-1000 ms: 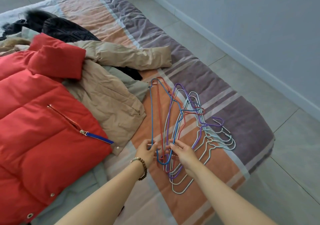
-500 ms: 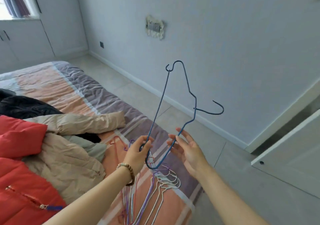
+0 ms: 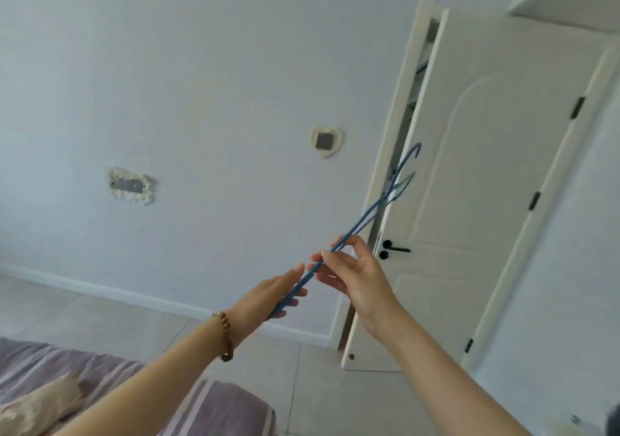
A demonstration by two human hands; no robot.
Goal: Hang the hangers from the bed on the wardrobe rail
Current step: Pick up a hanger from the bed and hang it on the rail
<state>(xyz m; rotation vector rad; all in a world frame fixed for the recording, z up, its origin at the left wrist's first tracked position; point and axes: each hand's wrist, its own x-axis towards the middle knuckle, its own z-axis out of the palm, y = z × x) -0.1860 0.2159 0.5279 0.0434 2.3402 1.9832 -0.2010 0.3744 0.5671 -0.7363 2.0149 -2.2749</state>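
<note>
Blue thin wire hanger (image 3: 360,226) is being held up in the air by both hands, and it's showing almost edge-on, so it's looking like one slanted line. The left hand (image 3: 268,296) is gripping the lower end with its fingers curling round the wire. The right hand (image 3: 355,274) is pinching the wire a bit higher up between thumb and fingertips. A brown beaded bracelet (image 3: 225,336) is sitting on the left wrist.

From the hands the hanger is running up and to the right, with its hook ending in front of the dark gap at the edge of a cream panelled door (image 3: 486,201) that's standing ajar. A black lever handle (image 3: 394,249) is sticking out of that door, just right of the right hand in the view.

On the pale wall behind, a cream heart-shaped frame (image 3: 326,141) and, further left, a frilly cream frame (image 3: 131,185) are each sitting round a grey plate. Down in the lower left corner the purple striped bed (image 3: 214,405) is poking in with a bit of beige jacket (image 3: 40,405) lying on it, well apart from the hanger.
</note>
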